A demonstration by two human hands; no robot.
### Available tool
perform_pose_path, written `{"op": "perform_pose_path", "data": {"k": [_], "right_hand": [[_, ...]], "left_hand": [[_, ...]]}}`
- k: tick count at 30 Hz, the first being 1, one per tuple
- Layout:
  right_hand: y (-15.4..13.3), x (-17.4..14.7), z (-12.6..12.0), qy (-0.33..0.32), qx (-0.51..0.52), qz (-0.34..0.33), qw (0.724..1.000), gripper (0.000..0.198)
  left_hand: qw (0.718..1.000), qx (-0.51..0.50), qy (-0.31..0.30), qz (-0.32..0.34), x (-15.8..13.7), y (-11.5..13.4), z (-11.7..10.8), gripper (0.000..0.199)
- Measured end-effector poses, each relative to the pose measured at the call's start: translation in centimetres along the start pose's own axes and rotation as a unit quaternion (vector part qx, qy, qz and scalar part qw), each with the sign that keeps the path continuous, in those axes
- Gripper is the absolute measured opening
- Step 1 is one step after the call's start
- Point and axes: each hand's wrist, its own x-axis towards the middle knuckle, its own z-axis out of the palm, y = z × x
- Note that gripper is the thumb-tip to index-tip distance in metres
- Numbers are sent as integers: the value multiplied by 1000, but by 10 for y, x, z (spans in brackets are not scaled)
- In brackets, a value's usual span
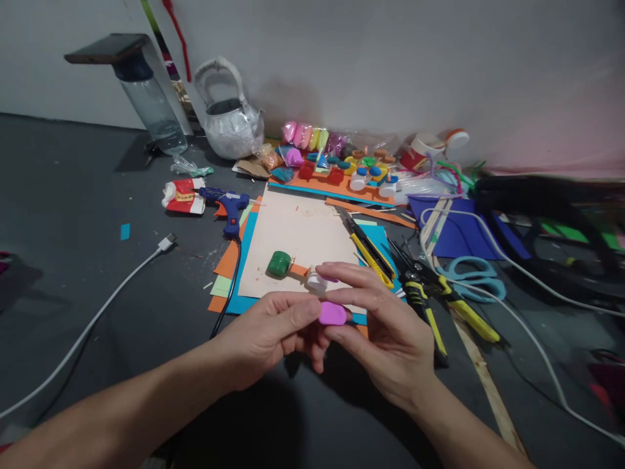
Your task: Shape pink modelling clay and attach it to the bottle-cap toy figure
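Observation:
Just above the near edge of the paper stack, a flat, rounded piece of pinkish-purple modelling clay (333, 314) sits between my hands. My left hand (278, 326) pinches its left end with thumb and forefinger. My right hand (390, 332) curves round the other side, with its thumb at the lower edge and its fingers above. Beyond them, on cream paper (288, 221), lie a green cylindrical piece (279, 264), a short orange strip (299, 268) and a white cap-like piece (316, 280) partly hidden by my right fingers.
A blue glue gun (232, 208) lies left of the paper. A yellow utility knife (371, 251), pliers (422, 306) and light-blue scissors (473, 280) lie on the right. Small colourful models (359, 172), a silver kettle (232, 127) and a water bottle (153, 107) stand behind. White cables (105, 312) cross both sides.

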Motion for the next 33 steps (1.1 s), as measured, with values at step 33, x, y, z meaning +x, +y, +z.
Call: {"op": "perform_pose_path", "data": {"k": [33], "right_hand": [[-12,5,2,-12,-157,-67,985,24]], "left_hand": [[1000,-15,15,6,2,-8,0,33]]}}
